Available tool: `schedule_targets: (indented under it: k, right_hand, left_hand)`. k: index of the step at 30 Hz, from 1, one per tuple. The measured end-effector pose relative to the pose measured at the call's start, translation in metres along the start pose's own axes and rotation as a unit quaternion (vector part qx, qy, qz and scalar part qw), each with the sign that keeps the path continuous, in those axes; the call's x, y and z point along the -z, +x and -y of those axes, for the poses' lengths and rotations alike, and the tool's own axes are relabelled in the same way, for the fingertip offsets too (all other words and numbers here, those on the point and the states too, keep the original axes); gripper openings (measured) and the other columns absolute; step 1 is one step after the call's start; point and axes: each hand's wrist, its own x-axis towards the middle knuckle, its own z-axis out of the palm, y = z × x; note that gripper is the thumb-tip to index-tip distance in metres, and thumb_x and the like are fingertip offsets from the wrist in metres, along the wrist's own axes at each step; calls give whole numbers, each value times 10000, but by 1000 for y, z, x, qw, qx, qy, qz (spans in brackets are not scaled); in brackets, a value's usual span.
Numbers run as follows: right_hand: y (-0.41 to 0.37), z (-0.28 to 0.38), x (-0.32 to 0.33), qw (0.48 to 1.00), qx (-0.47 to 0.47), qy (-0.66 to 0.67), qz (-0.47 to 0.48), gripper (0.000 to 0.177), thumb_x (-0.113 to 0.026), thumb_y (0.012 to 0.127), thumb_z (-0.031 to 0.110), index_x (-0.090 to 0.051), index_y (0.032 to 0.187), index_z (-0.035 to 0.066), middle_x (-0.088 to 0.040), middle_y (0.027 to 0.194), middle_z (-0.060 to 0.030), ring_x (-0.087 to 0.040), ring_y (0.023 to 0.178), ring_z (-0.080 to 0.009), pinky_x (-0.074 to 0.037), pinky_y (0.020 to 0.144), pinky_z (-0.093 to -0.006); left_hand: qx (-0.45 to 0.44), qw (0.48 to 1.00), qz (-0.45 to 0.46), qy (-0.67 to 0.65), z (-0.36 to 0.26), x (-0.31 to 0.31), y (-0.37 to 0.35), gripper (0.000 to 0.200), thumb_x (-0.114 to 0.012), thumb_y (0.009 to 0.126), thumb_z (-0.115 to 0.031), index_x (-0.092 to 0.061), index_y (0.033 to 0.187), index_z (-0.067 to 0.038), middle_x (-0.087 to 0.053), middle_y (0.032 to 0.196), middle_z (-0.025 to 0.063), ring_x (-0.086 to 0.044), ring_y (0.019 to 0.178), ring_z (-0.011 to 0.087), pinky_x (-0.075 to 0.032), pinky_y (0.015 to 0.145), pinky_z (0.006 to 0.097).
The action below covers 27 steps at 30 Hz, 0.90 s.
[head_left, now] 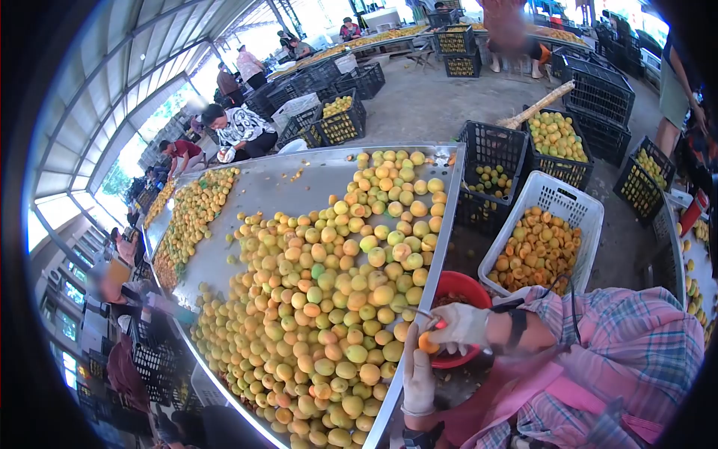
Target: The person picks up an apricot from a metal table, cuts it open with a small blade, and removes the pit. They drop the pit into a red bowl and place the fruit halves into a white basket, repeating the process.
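My gloved right hand (pixel 460 327) is closed around a small tool (pixel 420 311) with a thin metal end and a bit of red at its grip. Just below it, my gloved left hand (pixel 419 382) holds an orange apricot (pixel 428 343) at its fingertips, close to the right hand. Both hands are over the edge of a metal sorting table (pixel 436 288), beside a large heap of whole apricots (pixel 321 299). Under the right hand is a red basin (pixel 471 284) with dark bits inside, possibly pits.
A white crate (pixel 576 202) of halved apricots (pixel 535 251) stands beyond the red basin. Black crates (pixel 490 146) with apricots stand behind it, one with a pale stick (pixel 538 105) across it. Co-workers (pixel 243 131) sit along the table's far side.
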Motion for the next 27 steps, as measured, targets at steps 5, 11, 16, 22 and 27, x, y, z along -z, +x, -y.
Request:
schedule_targets:
  k: [5, 11, 16, 22, 27]
  right_hand:
    - [-7, 3, 47, 992, 57, 42, -101, 370, -654, 858, 240, -577, 1145, 20, -645, 831, -83, -617, 521, -144, -531, 415, -273]
    - [-30, -11, 123, 965, 23, -36, -260, 320, -614, 829, 222, -615, 1092, 40, -647, 798, -71, -616, 528, -132, -525, 413, -268]
    - [-54, -50, 171, 933, -45, -120, -335, 341, -620, 810, 257, -625, 1075, 42, -670, 828, -106, -662, 612, -206, -551, 521, -326]
    - [-54, -89, 191, 838, -36, -347, -419, 372, -632, 770, 325, -661, 1016, 48, -678, 949, -191, -632, 963, -372, -488, 850, -434]
    - [-39, -76, 180, 843, -4, -347, -411, 306, -612, 778, 295, -680, 975, 70, -679, 931, -183, -643, 936, -351, -501, 840, -420]
  left_hand:
    - [13, 999, -5, -49, 1, 7, 0, 555, -427, 1028, -355, -360, 1424, 28, -499, 1345, 192, -553, 1174, 267, -480, 962, 372]
    - [31, 999, -7, -20, -3, 8, -3, 522, -449, 1024, -336, -406, 1387, 38, -533, 1304, 187, -567, 1154, 267, -485, 948, 358]
    - [31, 999, -24, -15, 3, 11, -2, 491, -464, 1022, -308, -433, 1367, 40, -545, 1289, 177, -577, 1136, 263, -494, 933, 354]
    - [43, 998, -51, -19, 4, 12, 0, 433, -463, 1022, -248, -458, 1347, 38, -554, 1276, 168, -588, 1108, 255, -502, 920, 349]
    - [43, 997, -53, -22, 4, 12, 1, 422, -462, 1021, -234, -461, 1345, 37, -558, 1268, 169, -591, 1104, 251, -506, 914, 346]
